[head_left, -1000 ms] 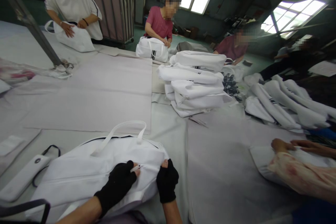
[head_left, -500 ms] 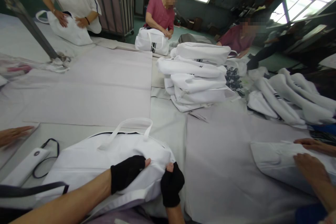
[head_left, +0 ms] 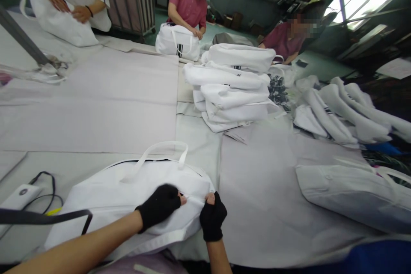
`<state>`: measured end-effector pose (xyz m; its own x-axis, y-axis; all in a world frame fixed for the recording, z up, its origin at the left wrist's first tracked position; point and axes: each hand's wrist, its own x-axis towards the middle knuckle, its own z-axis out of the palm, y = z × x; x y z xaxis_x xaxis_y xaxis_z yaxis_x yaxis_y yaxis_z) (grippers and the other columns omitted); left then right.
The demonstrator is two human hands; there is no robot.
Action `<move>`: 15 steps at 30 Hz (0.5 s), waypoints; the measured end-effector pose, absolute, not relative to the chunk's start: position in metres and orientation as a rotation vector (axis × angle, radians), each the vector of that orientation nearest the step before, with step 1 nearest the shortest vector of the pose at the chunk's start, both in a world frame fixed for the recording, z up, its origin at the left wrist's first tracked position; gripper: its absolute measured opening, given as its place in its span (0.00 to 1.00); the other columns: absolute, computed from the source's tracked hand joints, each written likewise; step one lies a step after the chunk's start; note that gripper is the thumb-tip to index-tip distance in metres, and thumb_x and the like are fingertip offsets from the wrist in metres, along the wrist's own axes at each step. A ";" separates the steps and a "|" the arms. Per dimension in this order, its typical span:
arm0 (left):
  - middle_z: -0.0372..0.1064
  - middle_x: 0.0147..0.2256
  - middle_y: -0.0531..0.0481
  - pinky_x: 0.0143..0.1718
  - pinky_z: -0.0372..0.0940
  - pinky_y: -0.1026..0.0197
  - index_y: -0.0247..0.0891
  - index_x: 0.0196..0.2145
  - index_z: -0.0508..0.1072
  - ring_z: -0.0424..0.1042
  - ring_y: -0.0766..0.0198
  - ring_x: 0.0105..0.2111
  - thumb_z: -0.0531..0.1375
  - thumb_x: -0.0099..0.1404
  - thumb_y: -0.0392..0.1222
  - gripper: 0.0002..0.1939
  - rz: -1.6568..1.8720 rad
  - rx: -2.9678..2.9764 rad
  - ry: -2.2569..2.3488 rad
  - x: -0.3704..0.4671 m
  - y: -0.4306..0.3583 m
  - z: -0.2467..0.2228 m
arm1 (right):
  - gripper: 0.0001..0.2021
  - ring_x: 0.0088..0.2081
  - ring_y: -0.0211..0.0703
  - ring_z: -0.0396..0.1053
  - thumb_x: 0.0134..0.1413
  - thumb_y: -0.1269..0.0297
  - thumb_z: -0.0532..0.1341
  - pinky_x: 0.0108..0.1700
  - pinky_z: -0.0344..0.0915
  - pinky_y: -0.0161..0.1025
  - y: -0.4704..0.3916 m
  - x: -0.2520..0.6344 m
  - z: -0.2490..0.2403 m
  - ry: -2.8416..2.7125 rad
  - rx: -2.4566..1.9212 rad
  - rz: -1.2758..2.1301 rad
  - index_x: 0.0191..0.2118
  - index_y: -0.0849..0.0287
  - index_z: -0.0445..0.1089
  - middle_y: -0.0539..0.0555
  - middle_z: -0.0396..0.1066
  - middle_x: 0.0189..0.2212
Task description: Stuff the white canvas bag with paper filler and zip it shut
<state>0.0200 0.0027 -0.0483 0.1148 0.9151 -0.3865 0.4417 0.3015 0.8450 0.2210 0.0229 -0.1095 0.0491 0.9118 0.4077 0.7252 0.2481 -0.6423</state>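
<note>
A white bag [head_left: 105,199] with a white handle [head_left: 154,154] lies flat on the table in front of me. My left hand [head_left: 159,204], in a black fingerless glove, presses on the bag's right end with its fingertips pinched at the seam. My right hand [head_left: 212,216], gloved the same way, grips the bag's right edge right next to the left one. The thumbs of the two hands almost meet.
A stack of folded white bags [head_left: 234,87] stands mid-table, with more bags [head_left: 346,113] fanned out at right and one flat bag [head_left: 349,192] at near right. A white device with a black cord [head_left: 19,192] lies at left. Three people work at the far edge.
My left hand slid right along the bag until it met the right hand at the edge. A co-worker's hands at near right and a hand at left have left the view.
</note>
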 end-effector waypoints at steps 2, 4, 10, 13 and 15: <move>0.70 0.25 0.49 0.30 0.59 0.61 0.36 0.24 0.68 0.69 0.61 0.28 0.53 0.66 0.49 0.17 0.490 1.511 1.625 0.019 -0.002 -0.040 | 0.19 0.22 0.38 0.64 0.66 0.62 0.48 0.26 0.55 0.34 0.025 0.220 -0.108 -1.720 -1.532 0.296 0.24 0.61 0.64 0.52 0.65 0.19; 0.73 0.28 0.46 0.31 0.59 0.60 0.37 0.29 0.72 0.71 0.58 0.30 0.51 0.67 0.46 0.16 0.376 1.685 1.766 0.021 -0.004 -0.029 | 0.20 0.21 0.38 0.64 0.66 0.61 0.47 0.26 0.55 0.35 0.027 0.219 -0.108 -1.725 -1.550 0.308 0.24 0.60 0.64 0.52 0.66 0.18; 0.74 0.29 0.43 0.32 0.62 0.57 0.37 0.33 0.76 0.74 0.52 0.33 0.49 0.68 0.48 0.18 0.141 1.924 1.814 0.012 -0.006 -0.019 | 0.22 0.23 0.41 0.68 0.67 0.59 0.45 0.27 0.58 0.36 0.026 0.224 -0.116 -1.769 -1.630 0.228 0.27 0.62 0.67 0.55 0.70 0.21; 0.74 0.29 0.44 0.33 0.63 0.55 0.39 0.32 0.76 0.74 0.51 0.34 0.49 0.68 0.47 0.18 0.127 1.910 1.777 0.001 -0.013 -0.023 | 0.22 0.22 0.43 0.68 0.67 0.59 0.46 0.25 0.59 0.36 0.024 0.225 -0.122 -1.795 -1.649 0.140 0.29 0.65 0.69 0.57 0.71 0.20; 0.73 0.28 0.45 0.33 0.63 0.56 0.39 0.31 0.76 0.74 0.52 0.32 0.49 0.68 0.47 0.18 0.153 1.880 1.774 -0.004 -0.018 -0.024 | 0.21 0.21 0.43 0.68 0.67 0.60 0.47 0.24 0.59 0.36 0.022 0.224 -0.125 -1.807 -1.624 0.089 0.29 0.65 0.69 0.58 0.70 0.20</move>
<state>-0.0043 -0.0180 -0.0242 0.1242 0.9519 -0.2802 0.8899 0.0180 0.4557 0.2239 0.0223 -0.1248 0.0263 0.8968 0.4416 0.8490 0.2131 -0.4834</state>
